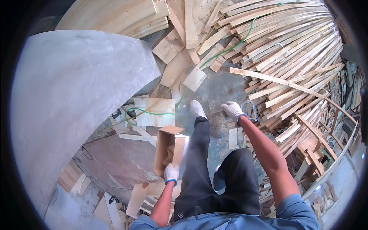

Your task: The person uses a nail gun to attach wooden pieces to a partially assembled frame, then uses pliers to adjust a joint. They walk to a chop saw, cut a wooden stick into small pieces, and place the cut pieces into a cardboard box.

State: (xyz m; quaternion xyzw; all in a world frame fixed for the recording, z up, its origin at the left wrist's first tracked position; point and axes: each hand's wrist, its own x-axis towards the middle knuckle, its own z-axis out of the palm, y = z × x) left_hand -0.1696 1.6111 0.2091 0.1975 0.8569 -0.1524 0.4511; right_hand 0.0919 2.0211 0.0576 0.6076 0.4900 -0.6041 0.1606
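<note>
My left hand (171,172), in a white knit glove with a blue cuff, grips the near wall of an open cardboard box (178,151). The box is held tilted beside my left leg, its flaps standing up and its inside partly in shadow. My right hand (232,110), gloved the same way, is stretched out ahead over the floor with the fingers curled in. Whatever those fingers may hold is hidden. Just beyond its wrist lies a loop of pale bluish strap (250,110), beside the ends of the stacked wood strips (291,57).
A big grey tabletop (84,73) fills the left. Boards (126,17) are stacked behind it. Wood offcuts (155,109) litter the floor (220,90), crossed by a green hose (230,49). One long strip (276,79) juts out from the right-hand pile. My shoe (197,109) stands mid-floor.
</note>
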